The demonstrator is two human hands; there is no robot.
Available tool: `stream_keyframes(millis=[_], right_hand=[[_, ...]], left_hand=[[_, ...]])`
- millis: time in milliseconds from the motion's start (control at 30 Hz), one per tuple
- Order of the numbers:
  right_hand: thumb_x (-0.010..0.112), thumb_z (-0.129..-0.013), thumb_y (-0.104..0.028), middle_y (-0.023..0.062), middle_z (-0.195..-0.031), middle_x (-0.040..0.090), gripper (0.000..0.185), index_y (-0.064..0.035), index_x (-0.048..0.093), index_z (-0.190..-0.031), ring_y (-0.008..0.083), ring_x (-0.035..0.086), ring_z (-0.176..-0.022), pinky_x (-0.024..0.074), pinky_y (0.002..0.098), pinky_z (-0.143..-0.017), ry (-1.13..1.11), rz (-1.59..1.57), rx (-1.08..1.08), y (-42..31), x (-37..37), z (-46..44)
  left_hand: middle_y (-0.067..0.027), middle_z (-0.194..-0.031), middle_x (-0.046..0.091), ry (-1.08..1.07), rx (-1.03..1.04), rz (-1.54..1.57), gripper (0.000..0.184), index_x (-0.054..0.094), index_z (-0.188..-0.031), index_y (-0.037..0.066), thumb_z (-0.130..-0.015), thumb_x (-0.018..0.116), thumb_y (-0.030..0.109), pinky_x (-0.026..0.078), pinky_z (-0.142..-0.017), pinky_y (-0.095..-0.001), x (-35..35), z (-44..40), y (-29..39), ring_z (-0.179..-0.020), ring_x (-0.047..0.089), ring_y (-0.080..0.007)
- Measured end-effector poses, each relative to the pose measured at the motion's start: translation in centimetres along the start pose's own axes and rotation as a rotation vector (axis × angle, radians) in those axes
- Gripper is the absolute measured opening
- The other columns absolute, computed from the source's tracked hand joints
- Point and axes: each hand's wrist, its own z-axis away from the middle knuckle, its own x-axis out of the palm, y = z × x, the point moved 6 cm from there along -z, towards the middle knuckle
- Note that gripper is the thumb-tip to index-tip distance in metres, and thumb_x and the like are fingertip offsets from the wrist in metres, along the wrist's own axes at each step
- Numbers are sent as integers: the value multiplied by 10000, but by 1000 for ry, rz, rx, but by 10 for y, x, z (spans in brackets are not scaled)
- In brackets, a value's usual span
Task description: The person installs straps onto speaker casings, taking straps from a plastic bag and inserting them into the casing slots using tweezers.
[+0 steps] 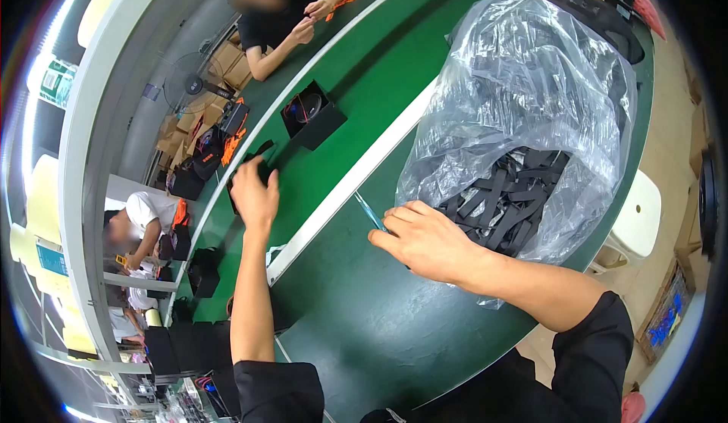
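Note:
My left hand (255, 195) reaches out over the green conveyor belt, its fingers curled over a small black box (234, 195). A black strap end (265, 148) sticks up just past the fingertips; the palm hides most of the box. My right hand (428, 242) is closed around slim teal tweezers (369, 212), whose tips point away over the dark green tabletop (356, 332). Right beside that hand, a large clear plastic bag (523, 74) lies with its mouth towards me. Many black straps (508, 199) fill the bag's opening.
Another black box (313, 115), open with wiring inside, stands farther along the belt (379, 51). A white rail (353, 180) divides belt and tabletop. Across the belt, a co-worker's hands (307, 25) hold something small. A white stool (637, 214) stands at the right.

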Motion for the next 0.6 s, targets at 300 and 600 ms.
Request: stream_keyframes(millis=[300,600], right_hand=[[766,-882,-202,13,-856,593,349,-130,714,-1220,192,634,-836,481,350,-749,165,40,-70,6,-16,3],[713,-850,-167,15,-967,683,324,-84,771,-1157,175,648,-775,522,322,-676,569,59,-259,-19,-110,-2]], left_hand=[[-105,-1333,636,-111,116,-108,355,688,-1233,85,-944,765,277,541,-966,-507,62,-48,73,-1148,652,-376],[-37,-1035,729,-29,231,38,272,730,-1106,85,-905,794,257,469,-833,-424,-35,35,74,-951,661,-279]])
